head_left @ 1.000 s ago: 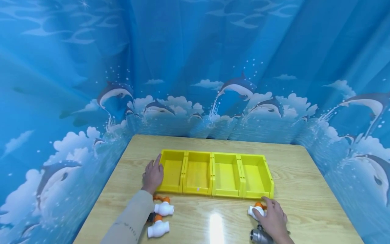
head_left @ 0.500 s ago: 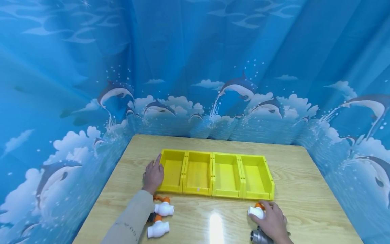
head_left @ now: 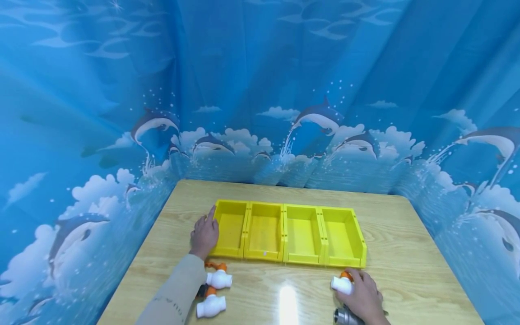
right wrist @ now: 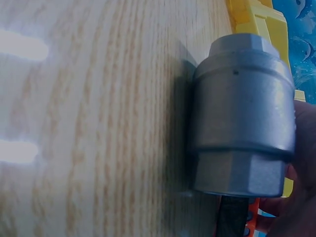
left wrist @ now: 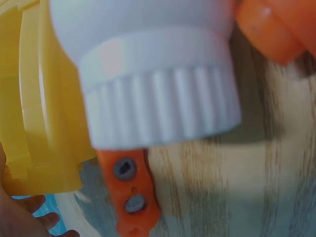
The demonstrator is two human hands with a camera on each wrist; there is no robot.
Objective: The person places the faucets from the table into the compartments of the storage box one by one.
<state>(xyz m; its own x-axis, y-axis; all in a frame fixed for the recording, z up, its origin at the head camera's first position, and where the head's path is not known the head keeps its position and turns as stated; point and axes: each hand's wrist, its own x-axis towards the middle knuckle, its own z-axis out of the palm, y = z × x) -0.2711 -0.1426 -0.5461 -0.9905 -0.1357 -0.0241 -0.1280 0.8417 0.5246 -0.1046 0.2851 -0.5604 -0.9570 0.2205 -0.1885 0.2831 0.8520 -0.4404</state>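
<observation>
Blue dolphin curtains [head_left: 243, 67] line our wooden table [head_left: 252, 289]. Our relaxed left hand [head_left: 204, 234] rests against the yellow bins [head_left: 304, 258]; our right hand [head_left: 363, 293] grips a white valve [head_left: 341, 285] before the rightmost bin [head_left: 345, 262].

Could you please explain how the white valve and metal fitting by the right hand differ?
The white valve has an orange part; the metal fitting is grey. The white valve sits nearer the yellow bins than the metal fitting. Both are by the right hand.
</observation>
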